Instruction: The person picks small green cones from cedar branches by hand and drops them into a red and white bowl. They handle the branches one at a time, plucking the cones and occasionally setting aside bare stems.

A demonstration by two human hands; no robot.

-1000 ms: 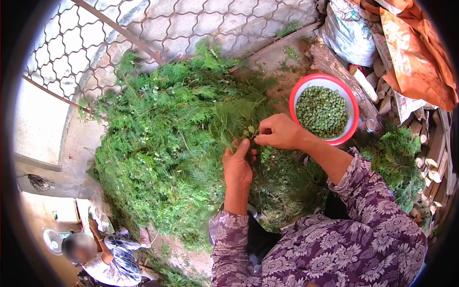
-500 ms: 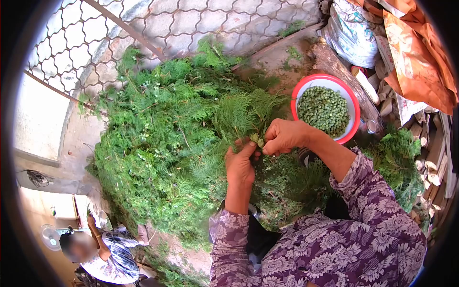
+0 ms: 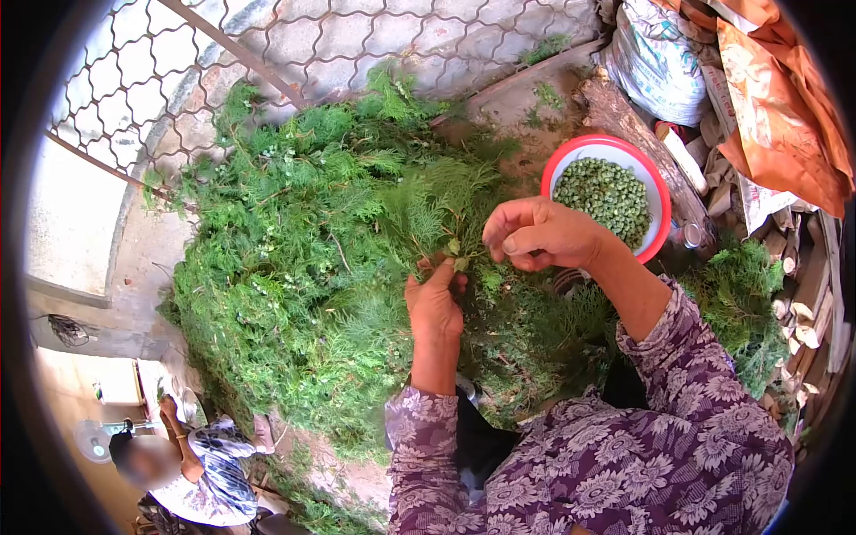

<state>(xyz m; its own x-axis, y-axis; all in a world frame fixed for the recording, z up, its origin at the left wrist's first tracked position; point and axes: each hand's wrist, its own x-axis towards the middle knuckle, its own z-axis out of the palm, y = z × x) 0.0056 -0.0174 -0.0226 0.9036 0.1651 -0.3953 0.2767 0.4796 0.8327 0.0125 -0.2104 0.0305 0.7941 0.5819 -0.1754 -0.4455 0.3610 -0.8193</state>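
Note:
My left hand [image 3: 435, 299] pinches a green sprig [image 3: 456, 254] that bears small pale-green cones, over the right part of a big heap of cut green branches [image 3: 285, 267]. Just right of the sprig is my right hand [image 3: 544, 234], its fingers curled and a little apart, off the sprig; nothing shows clearly in them. Behind the right hand stands a red-rimmed white basin [image 3: 662, 209] holding many small green cones [image 3: 602, 198].
A wire mesh [image 3: 357, 45] runs along the top. White sacks [image 3: 660, 67] and orange sheeting [image 3: 776, 116] lie at upper right, above stacked wood [image 3: 807, 294]. Another person [image 3: 209, 473] sits at lower left near a fan [image 3: 92, 440].
My right hand has moved up and away from the sprig, and its fingers have loosened. My left hand has shifted slightly left, still with the sprig.

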